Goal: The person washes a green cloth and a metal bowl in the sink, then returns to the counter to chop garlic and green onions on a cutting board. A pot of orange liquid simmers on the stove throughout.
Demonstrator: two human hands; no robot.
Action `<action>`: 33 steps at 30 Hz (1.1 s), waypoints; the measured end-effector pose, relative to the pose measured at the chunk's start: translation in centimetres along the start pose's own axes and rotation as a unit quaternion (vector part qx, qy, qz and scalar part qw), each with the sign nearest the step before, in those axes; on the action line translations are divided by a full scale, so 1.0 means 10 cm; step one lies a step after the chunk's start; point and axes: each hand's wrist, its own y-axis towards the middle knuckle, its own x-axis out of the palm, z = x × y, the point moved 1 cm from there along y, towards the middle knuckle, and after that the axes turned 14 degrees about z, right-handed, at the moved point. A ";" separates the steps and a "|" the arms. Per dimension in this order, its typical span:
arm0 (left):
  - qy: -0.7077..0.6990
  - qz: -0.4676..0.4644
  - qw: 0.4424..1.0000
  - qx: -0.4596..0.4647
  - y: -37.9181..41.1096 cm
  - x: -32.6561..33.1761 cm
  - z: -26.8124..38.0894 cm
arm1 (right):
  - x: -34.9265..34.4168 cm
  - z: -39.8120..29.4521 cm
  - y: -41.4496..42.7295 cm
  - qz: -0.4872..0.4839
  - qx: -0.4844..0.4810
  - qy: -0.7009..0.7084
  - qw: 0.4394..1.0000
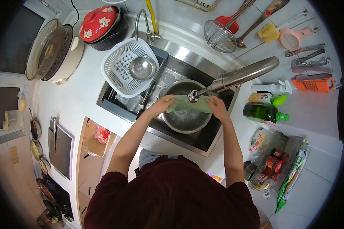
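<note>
A light green cloth (188,104) is stretched between my two hands, above a round metal basin (187,126) in the sink. My left hand (162,105) grips its left end, and my right hand (217,106) grips its right end. The head of the metal faucet (238,75) hangs just over the cloth's upper edge. Water with some bubbles shows in the basin below. Whether water runs from the faucet, I cannot tell.
Left of the basin, a white plastic colander (114,68) with a metal bowl (142,68) sits on a dark rack (119,110). A red-lidded pot (98,23) stands behind. Green soap bottles (259,112) are at the right, near a clear bin (295,143) of jars. Utensils, including a wire strainer (220,36), hang above.
</note>
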 end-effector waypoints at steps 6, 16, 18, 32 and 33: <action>-0.047 0.040 0.998 -0.030 -0.14 -0.50 -0.14 | 0.55 -0.33 -0.03 -0.015 -0.001 0.026 1.000; -0.157 0.117 0.977 -0.084 -0.46 -0.51 0.21 | 1.29 -0.02 0.23 -0.016 0.008 0.059 0.998; -0.092 0.160 0.982 -0.029 -0.34 -0.29 0.10 | 1.29 -0.02 0.22 -0.020 0.040 0.053 0.998; -0.104 0.308 0.945 0.022 -0.33 1.18 -0.58 | 1.42 -0.34 -0.19 0.071 0.370 0.267 0.887; -0.180 0.280 0.943 -0.010 -0.21 1.15 -0.62 | 1.47 -0.32 -0.19 0.050 0.362 0.291 0.884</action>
